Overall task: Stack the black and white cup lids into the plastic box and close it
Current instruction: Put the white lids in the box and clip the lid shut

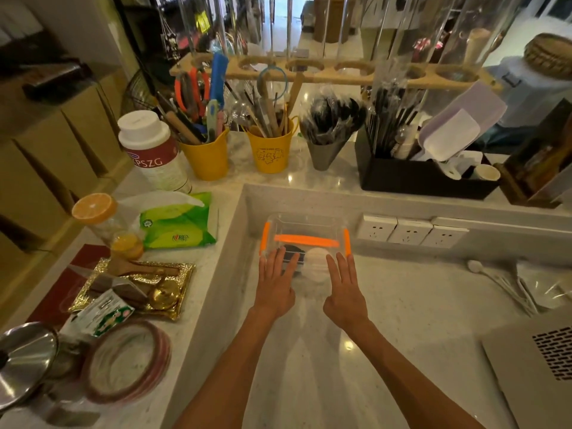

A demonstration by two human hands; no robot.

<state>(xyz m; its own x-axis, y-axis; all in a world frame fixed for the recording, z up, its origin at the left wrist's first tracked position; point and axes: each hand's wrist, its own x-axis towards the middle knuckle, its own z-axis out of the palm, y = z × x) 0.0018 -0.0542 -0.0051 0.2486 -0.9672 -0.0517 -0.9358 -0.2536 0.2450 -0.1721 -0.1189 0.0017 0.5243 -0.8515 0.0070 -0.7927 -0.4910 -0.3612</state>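
A clear plastic box (305,222) with orange clips stands on the lower counter against the raised ledge. Its clear lid lies over it, with an orange clip (306,240) across the top. Through the plastic I see a stack of black cup lids (292,250) on the left and a stack of white cup lids (316,263) on the right. My left hand (275,284) lies flat with spread fingers on the lid's near left part. My right hand (343,289) lies flat on the near right part. Neither hand grips anything.
The raised ledge (216,243) on the left carries a green tissue pack (178,221), a gold tray (136,286) and round plates (127,360). Wall sockets (410,232) sit right of the box. White spoons (501,283) and a grey device (538,363) lie at the right.
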